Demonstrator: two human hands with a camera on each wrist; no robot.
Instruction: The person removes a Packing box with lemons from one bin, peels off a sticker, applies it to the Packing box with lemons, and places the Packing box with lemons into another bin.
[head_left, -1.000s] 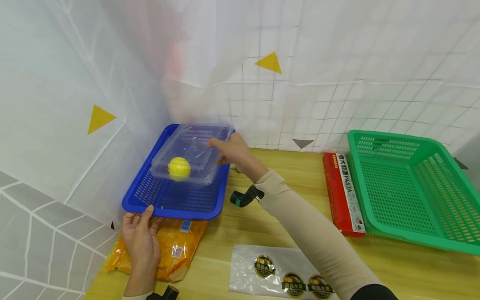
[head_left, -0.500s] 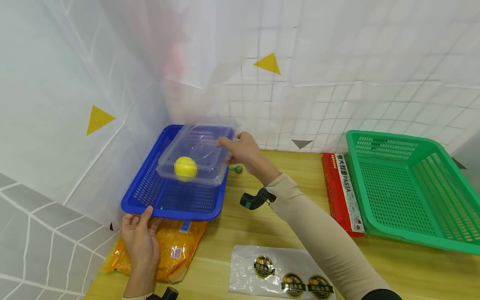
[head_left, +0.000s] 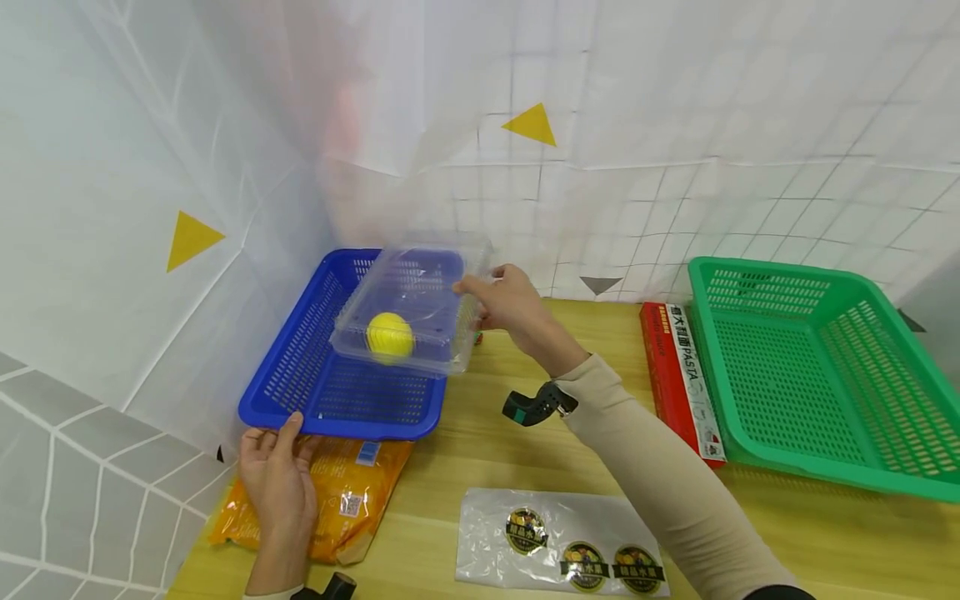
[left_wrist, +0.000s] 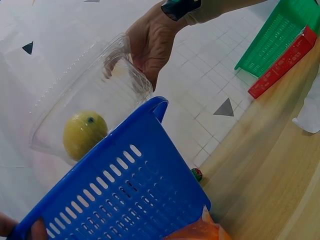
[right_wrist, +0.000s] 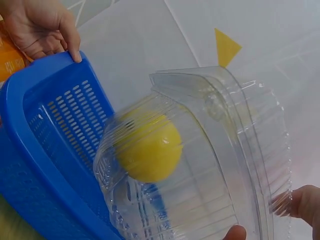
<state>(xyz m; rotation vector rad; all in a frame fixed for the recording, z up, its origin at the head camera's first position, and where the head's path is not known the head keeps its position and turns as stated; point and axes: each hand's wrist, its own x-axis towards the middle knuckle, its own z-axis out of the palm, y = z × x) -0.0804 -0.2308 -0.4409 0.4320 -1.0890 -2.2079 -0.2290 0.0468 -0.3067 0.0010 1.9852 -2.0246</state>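
Observation:
My right hand (head_left: 517, 308) pinches the right side of a clear plastic clamshell container (head_left: 423, 292), thumb on top. The container hangs tilted above the blue basket (head_left: 337, 429), its right part extending past the basket's rim. Inside it, near the lower corner, lies a round yellow fruit (head_left: 389, 336), with a small dark spot visible in the left wrist view. My left hand (head_left: 277, 483) grips the basket's near left rim, thumb over the edge. Under that hand and against the basket's front lies an orange packet (head_left: 352, 500).
A green basket (head_left: 787, 458) stands at the right, with a red pasta box (head_left: 675, 375) along its left side. Near the front lies a clear plastic bag (head_left: 555, 533) with round dark labels. Beside the blue basket is a small green and red object (left_wrist: 197, 174). White sheeting (head_left: 637, 83) encloses the back and left.
My right hand has carried the container with the yellow fruit rightward, partly past the blue basket's right rim. The left hand keeps its grip on the basket rim.

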